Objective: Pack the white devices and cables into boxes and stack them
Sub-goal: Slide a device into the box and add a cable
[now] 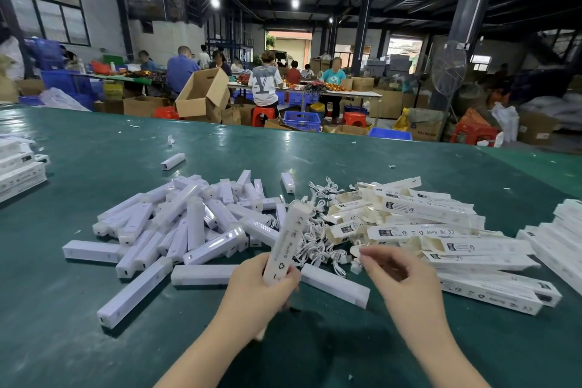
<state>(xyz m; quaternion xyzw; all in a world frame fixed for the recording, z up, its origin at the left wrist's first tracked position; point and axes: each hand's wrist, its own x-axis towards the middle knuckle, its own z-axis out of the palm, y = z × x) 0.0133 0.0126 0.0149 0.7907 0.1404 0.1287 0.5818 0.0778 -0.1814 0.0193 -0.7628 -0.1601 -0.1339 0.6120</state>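
Head view is showing a wide green table (94, 142) running across the frame, with a workshop behind it where seated people (264, 82) are working at long benches among cardboard cartons (201, 94) and blue crates (301, 120).

On the left half of the table a large heap of white devices (176, 224) is lying, long rectangular bars crossing one another at all angles. To the right a pile of flat printed boxes (425, 220) is sitting, several with open end flaps. Between the two piles a tangle of white cables (318, 242) is spreading toward the near edge. Packed boxes are forming a stack (563, 236) at the far right edge, and another stack (19, 170) is resting at the far left edge.

The left hand (261, 280) is gripping one box (283, 242) by its lower end, fingers curled round it, holding it tilted upward above the cables. The right hand (390, 264) is hovering just beside the cable tangle, fingers bent inward with thumb and forefinger pinched together; whether anything is held between them cannot be told.
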